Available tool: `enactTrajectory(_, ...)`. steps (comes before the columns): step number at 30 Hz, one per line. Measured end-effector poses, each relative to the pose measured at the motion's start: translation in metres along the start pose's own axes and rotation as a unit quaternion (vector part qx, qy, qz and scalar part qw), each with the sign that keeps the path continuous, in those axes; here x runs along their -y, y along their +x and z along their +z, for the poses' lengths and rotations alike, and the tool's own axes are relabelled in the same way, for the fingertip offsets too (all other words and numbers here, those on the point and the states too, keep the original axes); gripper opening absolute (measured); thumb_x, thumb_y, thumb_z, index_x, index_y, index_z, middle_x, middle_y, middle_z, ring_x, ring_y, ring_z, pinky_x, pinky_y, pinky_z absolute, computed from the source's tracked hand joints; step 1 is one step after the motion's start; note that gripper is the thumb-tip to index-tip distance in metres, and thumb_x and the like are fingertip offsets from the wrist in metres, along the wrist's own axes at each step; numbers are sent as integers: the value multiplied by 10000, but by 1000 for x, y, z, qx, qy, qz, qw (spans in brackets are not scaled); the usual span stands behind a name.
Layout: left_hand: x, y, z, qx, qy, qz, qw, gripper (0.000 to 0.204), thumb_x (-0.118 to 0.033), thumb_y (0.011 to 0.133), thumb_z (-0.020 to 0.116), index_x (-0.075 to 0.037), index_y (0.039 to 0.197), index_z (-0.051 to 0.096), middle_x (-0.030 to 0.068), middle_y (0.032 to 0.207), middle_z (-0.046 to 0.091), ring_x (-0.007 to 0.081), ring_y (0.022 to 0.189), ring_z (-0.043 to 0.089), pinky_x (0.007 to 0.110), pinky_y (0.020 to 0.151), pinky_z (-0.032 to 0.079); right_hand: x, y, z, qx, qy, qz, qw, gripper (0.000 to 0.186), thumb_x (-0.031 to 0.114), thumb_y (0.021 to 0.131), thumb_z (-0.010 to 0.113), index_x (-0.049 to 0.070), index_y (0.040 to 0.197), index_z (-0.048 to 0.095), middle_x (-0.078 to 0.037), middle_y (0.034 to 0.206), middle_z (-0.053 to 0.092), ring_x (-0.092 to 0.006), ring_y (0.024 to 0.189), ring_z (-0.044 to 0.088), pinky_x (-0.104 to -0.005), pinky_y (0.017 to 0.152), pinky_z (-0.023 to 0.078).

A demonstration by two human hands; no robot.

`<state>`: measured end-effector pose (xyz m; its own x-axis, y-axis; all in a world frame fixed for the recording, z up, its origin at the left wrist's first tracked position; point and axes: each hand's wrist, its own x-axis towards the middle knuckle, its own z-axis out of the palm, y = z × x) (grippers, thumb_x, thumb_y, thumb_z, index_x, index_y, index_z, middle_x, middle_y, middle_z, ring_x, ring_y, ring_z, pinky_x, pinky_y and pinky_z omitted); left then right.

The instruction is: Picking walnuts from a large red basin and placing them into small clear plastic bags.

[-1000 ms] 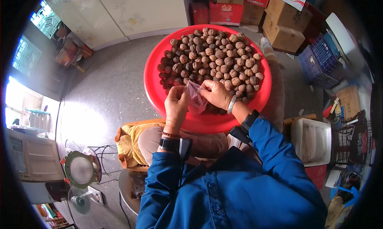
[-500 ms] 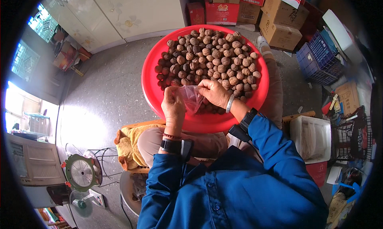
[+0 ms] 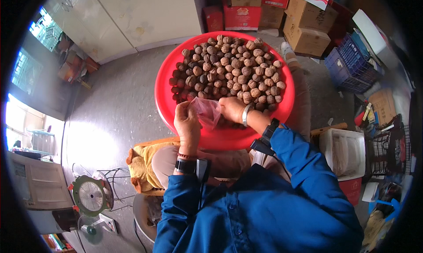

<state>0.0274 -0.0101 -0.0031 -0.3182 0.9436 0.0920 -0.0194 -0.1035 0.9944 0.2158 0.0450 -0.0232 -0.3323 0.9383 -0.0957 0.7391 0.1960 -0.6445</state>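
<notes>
So you've got both hands on a small clear plastic bag [image 3: 207, 112], holding it right over the near rim of the big red basin [image 3: 167, 107] that sits on the floor in front of your knees. Your left hand [image 3: 187, 121] is pinched on the bag's left edge and your right hand [image 3: 232, 109] is gripping the right edge, so the two hands are close together with just the bag stretched between them, its mouth pulled open a bit. Can't tell if anything's inside the bag, it's too see-through and crumpled to say. The basin is piled with brown walnuts [image 3: 229, 68], heaped mostly toward the far side and middle, with bare red showing along the near edge under your hands. You've got a silver bangle [image 3: 246, 114] on the right wrist and a dark watch [image 3: 185, 166] on the left, blue sleeves on both arms. Off to your lower left there's a small green dial scale [image 3: 91, 195] on the floor, well apart from the basin. Cardboard boxes [image 3: 306, 30] are stacked beyond the basin, a blue crate [image 3: 348, 66] to the right of them, and a white tub [image 3: 346, 151] just beside your right elbow.
</notes>
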Motion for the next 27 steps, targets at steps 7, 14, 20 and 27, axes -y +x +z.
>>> enactTrajectory(7,-2,1,0,17,-10,-17,1000,80,-88,1039,575,-37,1071,627,2,807,637,42,540,485,223,462,404,-4,-12,1,-34,-25,-46,998,162,234,890,676,74,904,689,-181,932,716,-395,927,683,-477,800,544)
enactTrajectory(14,-1,4,1,61,26,-26,997,119,-120,1036,602,-25,1077,661,-7,786,640,29,561,493,219,461,396,-30,-50,-67,-439,-128,31,889,193,180,850,729,65,929,596,-158,951,644,-386,929,646,-505,795,530)
enactTrajectory(20,-8,3,-1,97,17,-53,994,150,-127,1031,612,-21,1115,676,-7,761,644,37,521,497,221,443,406,-47,-76,-94,-371,-265,195,868,331,235,824,796,62,1039,615,-202,1080,658,-400,1056,636,-484,912,526)
enactTrajectory(27,-6,4,1,111,25,-65,991,188,-147,1019,635,-22,1142,703,-7,747,646,39,515,499,222,449,425,-63,-74,-95,-328,-277,188,883,285,230,824,789,49,980,635,-189,986,708,-389,996,670,-489,906,533)
